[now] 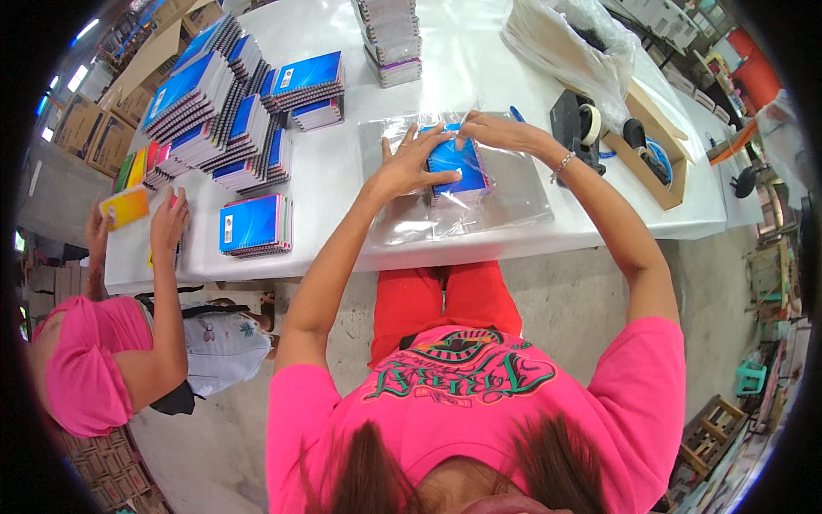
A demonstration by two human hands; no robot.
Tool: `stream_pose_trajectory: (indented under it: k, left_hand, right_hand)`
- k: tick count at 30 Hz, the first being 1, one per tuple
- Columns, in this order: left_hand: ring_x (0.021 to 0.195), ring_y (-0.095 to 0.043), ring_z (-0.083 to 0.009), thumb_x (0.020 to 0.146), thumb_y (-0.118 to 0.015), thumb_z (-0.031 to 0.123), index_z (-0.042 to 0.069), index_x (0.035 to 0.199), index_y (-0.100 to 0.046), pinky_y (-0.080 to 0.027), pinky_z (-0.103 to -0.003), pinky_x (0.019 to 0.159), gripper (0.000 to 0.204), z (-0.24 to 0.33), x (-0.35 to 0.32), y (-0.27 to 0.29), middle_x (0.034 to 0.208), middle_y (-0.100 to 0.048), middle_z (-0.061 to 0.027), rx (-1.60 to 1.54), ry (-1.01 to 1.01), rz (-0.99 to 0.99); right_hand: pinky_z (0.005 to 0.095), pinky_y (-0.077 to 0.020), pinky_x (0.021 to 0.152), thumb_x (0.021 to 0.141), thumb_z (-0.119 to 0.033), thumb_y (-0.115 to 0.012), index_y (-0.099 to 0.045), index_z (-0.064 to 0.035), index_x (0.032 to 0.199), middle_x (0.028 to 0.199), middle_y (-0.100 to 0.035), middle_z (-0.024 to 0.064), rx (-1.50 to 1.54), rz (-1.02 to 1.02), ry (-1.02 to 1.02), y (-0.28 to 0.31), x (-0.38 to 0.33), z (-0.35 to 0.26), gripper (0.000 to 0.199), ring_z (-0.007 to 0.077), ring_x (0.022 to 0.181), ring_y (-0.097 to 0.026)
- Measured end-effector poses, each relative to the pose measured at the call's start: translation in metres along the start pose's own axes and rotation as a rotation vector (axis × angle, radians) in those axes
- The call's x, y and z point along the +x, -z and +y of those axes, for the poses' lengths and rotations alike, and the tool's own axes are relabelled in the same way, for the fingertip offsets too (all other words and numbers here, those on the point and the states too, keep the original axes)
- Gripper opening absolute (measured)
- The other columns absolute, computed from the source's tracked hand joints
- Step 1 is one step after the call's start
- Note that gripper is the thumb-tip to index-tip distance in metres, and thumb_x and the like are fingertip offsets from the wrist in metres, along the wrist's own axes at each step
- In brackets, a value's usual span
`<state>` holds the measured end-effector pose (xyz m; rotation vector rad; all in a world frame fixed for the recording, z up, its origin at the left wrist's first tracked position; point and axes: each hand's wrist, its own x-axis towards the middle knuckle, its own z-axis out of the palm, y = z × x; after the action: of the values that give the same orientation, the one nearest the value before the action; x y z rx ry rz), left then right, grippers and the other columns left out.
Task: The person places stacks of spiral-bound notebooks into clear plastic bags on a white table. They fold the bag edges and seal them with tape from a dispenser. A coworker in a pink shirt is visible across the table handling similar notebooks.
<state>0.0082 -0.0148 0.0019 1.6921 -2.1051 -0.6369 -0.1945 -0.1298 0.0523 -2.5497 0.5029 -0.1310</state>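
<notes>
A small stack of blue spiral notebooks [461, 171] lies inside a clear plastic bag [514, 201] on the white table [342, 184]. My left hand [409, 163] presses flat on the left side of the wrapped stack, fingers spread. At the stack's top edge, my right hand [492, 130] pinches the plastic. Both forearms reach out from my pink shirt.
Piles of blue notebooks [218, 111] cover the table's left part, with one separate stack [254, 224] near the front edge. Wrapped bundles [390, 38] stand at the back. A tape dispenser [580, 124] and a cardboard tray [655, 163] sit right. A person in pink [128, 343] handles notebooks at left.
</notes>
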Motion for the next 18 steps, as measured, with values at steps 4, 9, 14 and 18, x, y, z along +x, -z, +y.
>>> stream_pose_trajectory:
  k: [4, 9, 14, 18]
  left_hand:
    - [0.146, -0.012, -0.0356, 0.067, -0.066, 0.074, 0.03, 0.144, -0.039, 0.005, -0.072, 0.107, 0.093, 0.005, 0.001, 0.003, 0.156, -0.027, -0.0041, 0.004, -0.01, -0.007]
    - [0.146, -0.011, -0.0356, 0.068, -0.067, 0.071, 0.027, 0.144, -0.04, 0.006, -0.07, 0.107, 0.093, 0.001, -0.006, 0.003, 0.156, -0.027, -0.0035, -0.042, -0.007, 0.018]
    - [0.146, -0.011, -0.0349, 0.07, -0.07, 0.065, 0.025, 0.142, -0.043, 0.002, -0.067, 0.11, 0.086, 0.002, -0.013, -0.015, 0.154, -0.029, -0.0054, -0.181, -0.113, 0.303]
    - [0.145, -0.011, -0.0353, 0.076, -0.07, 0.057, 0.028, 0.128, -0.059, -0.005, -0.065, 0.111, 0.06, -0.006, -0.016, -0.023, 0.152, -0.029, -0.0102, -0.307, -0.164, 0.529]
  right_hand:
    - [0.0371, -0.0431, 0.095, 0.082, -0.016, -0.057, -0.066, -0.0027, 0.106, 0.112, -0.058, 0.0198, 0.038, 0.059, 0.033, -0.012, -0.011, 0.002, 0.029, 0.0333, 0.107, -0.055]
    - [0.0433, -0.0387, 0.099, 0.077, -0.016, -0.067, -0.056, -0.012, 0.125, 0.121, -0.053, 0.0165, -0.092, 0.184, -0.029, -0.028, -0.021, -0.023, 0.049, 0.0328, 0.113, -0.051]
    - [0.0472, -0.0365, 0.1, 0.074, -0.031, -0.073, -0.053, -0.017, 0.129, 0.128, -0.05, 0.0189, -0.159, 0.117, -0.09, -0.03, -0.013, -0.01, 0.06, 0.0373, 0.116, -0.049]
    - [0.0488, -0.0349, 0.103, 0.072, -0.045, -0.075, -0.049, -0.02, 0.133, 0.13, -0.048, 0.0219, -0.187, 0.07, -0.165, -0.028, -0.004, -0.014, 0.071, 0.0399, 0.121, -0.047]
